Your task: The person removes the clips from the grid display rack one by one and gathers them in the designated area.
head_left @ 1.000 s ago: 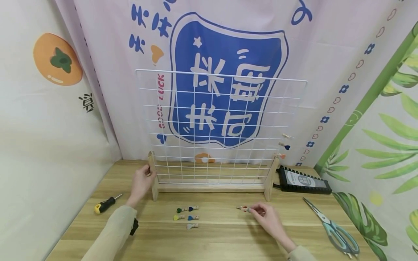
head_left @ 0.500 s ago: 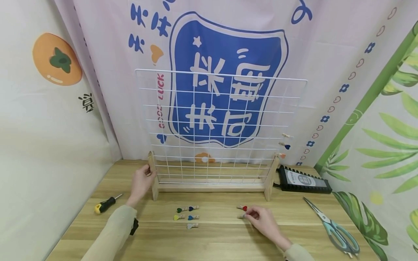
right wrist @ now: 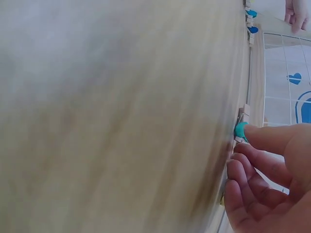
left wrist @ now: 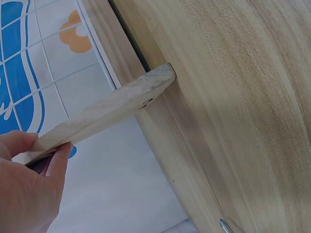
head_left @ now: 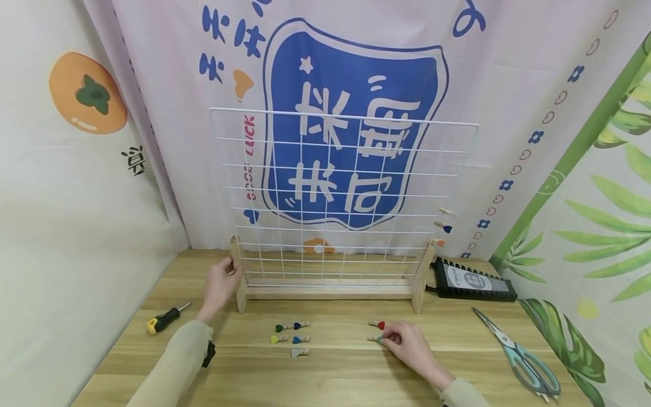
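Observation:
My left hand (head_left: 221, 285) grips the left wooden upright (head_left: 241, 297) of a stand that holds a white wire grid (head_left: 330, 195). In the left wrist view, thumb and fingers lie on either side of that upright (left wrist: 112, 104). My right hand (head_left: 409, 349) pinches a small wooden clothespin (head_left: 373, 338) with a teal heart (right wrist: 241, 130), low over the tabletop. Just behind it lies a clothespin with a red heart (head_left: 378, 324). Several more heart clothespins (head_left: 301, 340), green, blue, yellow and grey, lie left of centre in front of the stand.
Three clothespins (head_left: 443, 228) are clipped along the grid's right side. A screwdriver (head_left: 165, 319) lies at the left. Scissors (head_left: 521, 359) lie at the right, in front of a black case (head_left: 473, 281). Printed cloth (head_left: 508, 73) hangs behind and beside the table.
My right hand has shifted toward the table's front and a little left, bringing the teal clothespin in front of the red one. The left hand has stayed on the upright.

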Motion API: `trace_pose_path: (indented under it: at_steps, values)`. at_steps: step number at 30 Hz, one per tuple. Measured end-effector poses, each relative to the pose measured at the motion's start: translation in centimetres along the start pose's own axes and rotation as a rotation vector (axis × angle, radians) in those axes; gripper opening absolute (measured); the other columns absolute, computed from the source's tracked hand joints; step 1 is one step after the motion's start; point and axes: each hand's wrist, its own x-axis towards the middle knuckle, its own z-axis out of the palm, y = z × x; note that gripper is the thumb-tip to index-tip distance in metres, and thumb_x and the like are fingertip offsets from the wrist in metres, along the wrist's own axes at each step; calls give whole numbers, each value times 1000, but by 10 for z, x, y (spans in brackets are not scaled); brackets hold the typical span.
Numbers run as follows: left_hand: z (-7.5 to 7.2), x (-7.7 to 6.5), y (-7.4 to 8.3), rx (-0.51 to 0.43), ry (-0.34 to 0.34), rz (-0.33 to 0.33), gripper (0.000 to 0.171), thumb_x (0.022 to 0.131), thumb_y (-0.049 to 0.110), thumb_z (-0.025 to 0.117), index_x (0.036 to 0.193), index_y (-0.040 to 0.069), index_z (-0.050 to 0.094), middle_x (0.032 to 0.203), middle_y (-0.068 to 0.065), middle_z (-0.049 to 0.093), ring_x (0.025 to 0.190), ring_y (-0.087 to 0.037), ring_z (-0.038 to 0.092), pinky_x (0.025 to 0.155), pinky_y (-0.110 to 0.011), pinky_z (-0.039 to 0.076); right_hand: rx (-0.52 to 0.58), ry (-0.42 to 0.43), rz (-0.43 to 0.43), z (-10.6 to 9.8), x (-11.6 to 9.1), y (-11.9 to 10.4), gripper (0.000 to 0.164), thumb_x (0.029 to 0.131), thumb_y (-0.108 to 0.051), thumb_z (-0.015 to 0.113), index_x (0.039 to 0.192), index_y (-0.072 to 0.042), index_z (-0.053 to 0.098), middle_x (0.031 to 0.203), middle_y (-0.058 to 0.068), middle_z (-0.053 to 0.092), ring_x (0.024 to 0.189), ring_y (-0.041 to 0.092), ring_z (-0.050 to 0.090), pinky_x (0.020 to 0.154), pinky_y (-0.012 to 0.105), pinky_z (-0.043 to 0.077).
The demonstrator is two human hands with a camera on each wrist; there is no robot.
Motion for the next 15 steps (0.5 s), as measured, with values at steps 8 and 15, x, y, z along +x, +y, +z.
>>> trace_pose_path:
  at_steps: [8,15]
  values:
    - [1,0,-1,-20,-13,-6,10,92,-2,62,91,-11,62,106,-34,69,107,-46,68,89,-49,59,18,65,78,-23,6,-5,11,82,-7,77,92,-2,73,82,4,72,69,-1,59,61,13,54]
    - [1,1,-1,-23,-14,-1,12,92,-2,62,95,-13,63,109,-36,68,108,-46,67,90,-51,58,-32,310,4,-82,30,-10,15,82,-2,76,96,1,72,86,12,74,70,10,66,63,14,57]
